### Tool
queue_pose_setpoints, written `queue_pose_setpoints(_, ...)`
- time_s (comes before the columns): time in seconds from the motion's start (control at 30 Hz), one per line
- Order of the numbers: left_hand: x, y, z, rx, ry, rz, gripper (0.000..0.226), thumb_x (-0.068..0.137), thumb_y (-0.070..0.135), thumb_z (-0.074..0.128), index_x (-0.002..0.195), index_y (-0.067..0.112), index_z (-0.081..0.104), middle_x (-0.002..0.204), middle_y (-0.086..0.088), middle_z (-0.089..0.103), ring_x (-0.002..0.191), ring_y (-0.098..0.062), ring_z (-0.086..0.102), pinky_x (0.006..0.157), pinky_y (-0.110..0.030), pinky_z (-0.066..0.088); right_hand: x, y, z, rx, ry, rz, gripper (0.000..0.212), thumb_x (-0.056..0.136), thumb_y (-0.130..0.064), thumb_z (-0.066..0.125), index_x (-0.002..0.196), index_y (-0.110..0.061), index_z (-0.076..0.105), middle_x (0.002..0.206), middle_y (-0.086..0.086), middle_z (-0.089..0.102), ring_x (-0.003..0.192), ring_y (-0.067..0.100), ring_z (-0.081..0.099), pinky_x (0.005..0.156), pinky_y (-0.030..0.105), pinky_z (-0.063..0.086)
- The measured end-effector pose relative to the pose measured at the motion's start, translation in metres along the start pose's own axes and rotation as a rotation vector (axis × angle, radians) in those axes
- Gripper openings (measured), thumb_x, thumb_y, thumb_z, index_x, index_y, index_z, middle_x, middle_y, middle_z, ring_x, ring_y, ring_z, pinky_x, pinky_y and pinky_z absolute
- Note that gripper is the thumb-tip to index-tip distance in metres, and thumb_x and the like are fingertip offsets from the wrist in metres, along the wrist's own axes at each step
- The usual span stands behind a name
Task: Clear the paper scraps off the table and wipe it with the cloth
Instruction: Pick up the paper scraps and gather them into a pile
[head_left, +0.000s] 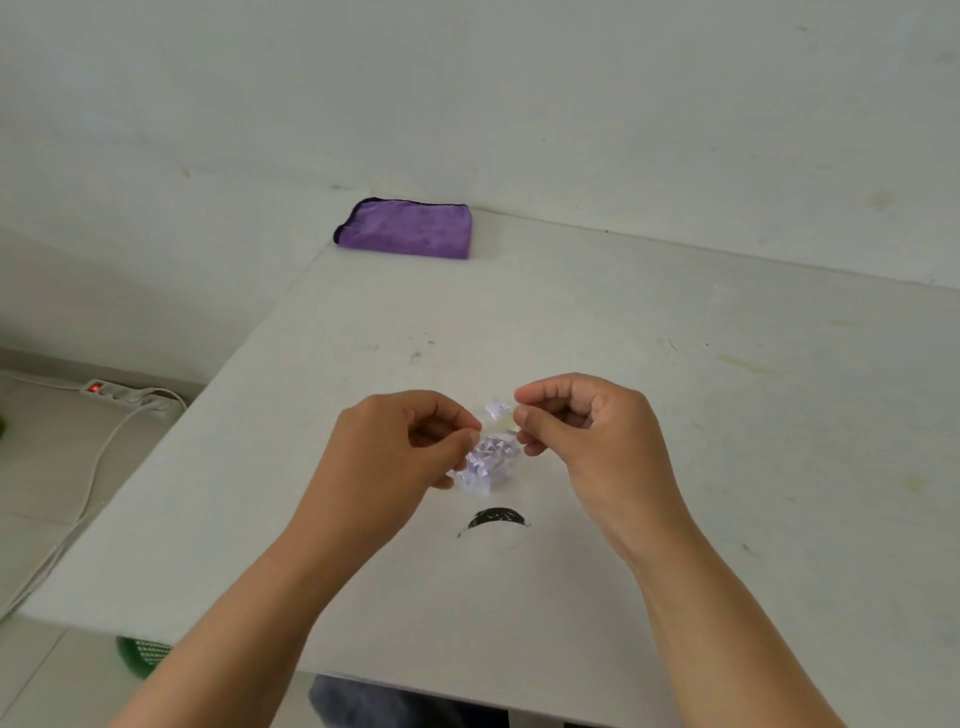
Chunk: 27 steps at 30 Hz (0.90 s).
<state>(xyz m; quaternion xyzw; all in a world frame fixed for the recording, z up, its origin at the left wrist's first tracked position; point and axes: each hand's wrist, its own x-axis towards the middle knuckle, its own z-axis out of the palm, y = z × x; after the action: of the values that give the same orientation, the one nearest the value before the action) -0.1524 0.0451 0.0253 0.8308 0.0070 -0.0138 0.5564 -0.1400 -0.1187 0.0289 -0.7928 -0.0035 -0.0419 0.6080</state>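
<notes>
Just between the two hands sits a small heap of paper scraps (487, 462), pale white with a lilac tint, on the white table (727, 415). Left hand (395, 457) has its fingers curled inward, thumb and forefinger closing on the near-left edge of the heap, so it pinches some of the scraps. Right hand (582, 431) is also curled, its thumb and forefinger pressed together just beside the top of the heap; a loose scrap (496, 408) lies right at those fingertips, though whether it is actually held between them cannot be told from this blur. The two hands are near each other but not touching, with the heap filling the gap. Just nearer the person than the hands, a black smudge (496, 518) arcs across the tabletop. Well beyond the hands, at the table's far left corner against the wall (467, 104), lies the folded purple cloth (408, 228), flat and untouched. Off to the left hand's side, past the table edge, a power strip (122, 393) with a red light rests on the floor, its pale cord (88, 488) trailing toward the person. A green object (140, 656) shows below the table's near-left edge.
</notes>
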Motion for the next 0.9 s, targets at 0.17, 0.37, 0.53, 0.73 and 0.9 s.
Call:
queue_pose_setpoints(0.17, 0.013, -0.007, -0.01, 0.212, 0.035, 0.106, 0.01, 0.082, 0.02, 0.069, 0.075, 0.026, 0.073, 0.063, 0.015, 0.065, 0.068, 0.004, 0.058, 0.057, -0.002, 0.039, 0.004, 0.007, 0.013, -0.255, 0.011, -0.025, 0.014, 0.081, -0.008, 0.069, 0.078, -0.022, 0.071, 0.076, -0.009, 0.069, 0.065, 0.0, 0.061, 0.063, 0.007, 0.047)
queue_pose_setpoints(0.37, 0.025, -0.014, -0.006, 0.34, -0.005, 0.18, 0.019, 0.092, 0.016, 0.056, 0.1, 0.023, 0.073, 0.073, 0.027, 0.056, 0.068, 0.013, 0.053, 0.065, 0.003, 0.035, 0.006, 0.012, 0.011, -0.358, -0.013, 0.019, 0.015, 0.088, -0.014, 0.062, 0.093, -0.022, 0.074, 0.084, -0.012, 0.07, 0.079, -0.002, 0.063, 0.065, 0.001, 0.043)
queue_pose_setpoints(0.53, 0.028, -0.012, 0.0, 0.335, 0.001, 0.228, 0.027, 0.095, 0.014, 0.048, 0.107, 0.027, 0.068, 0.09, 0.016, 0.067, 0.076, 0.01, 0.055, 0.068, 0.003, 0.035, 0.004, 0.015, 0.004, -0.345, 0.029, -0.002, 0.013, 0.087, -0.013, 0.063, 0.09, -0.022, 0.072, 0.079, -0.017, 0.067, 0.075, -0.005, 0.06, 0.063, 0.0, 0.041)
queue_pose_setpoints(0.73, 0.033, 0.001, 0.022, 0.384, -0.088, 0.346, 0.022, 0.095, 0.026, 0.049, 0.107, 0.038, 0.064, 0.096, 0.024, 0.063, 0.09, 0.011, 0.054, 0.075, -0.003, 0.038, 0.003, 0.022, -0.026, -0.469, 0.088, -0.032, 0.013, 0.087, -0.015, 0.062, 0.095, -0.022, 0.07, 0.086, -0.017, 0.066, 0.079, -0.002, 0.06, 0.068, 0.001, 0.041)
queue_pose_setpoints(0.9, 0.041, 0.019, 0.069, 0.604, -0.374, 0.488, 0.029, 0.094, 0.038, 0.048, 0.121, 0.036, 0.056, 0.123, 0.02, 0.055, 0.115, 0.001, 0.047, 0.096, -0.013, 0.033, 0.008, 0.04, -0.084, -0.798, 0.135, -0.02, 0.019, 0.09, -0.02, 0.059, 0.107, -0.021, 0.068, 0.108, -0.007, 0.068, 0.105, 0.013, 0.06, 0.096, 0.031, 0.044)
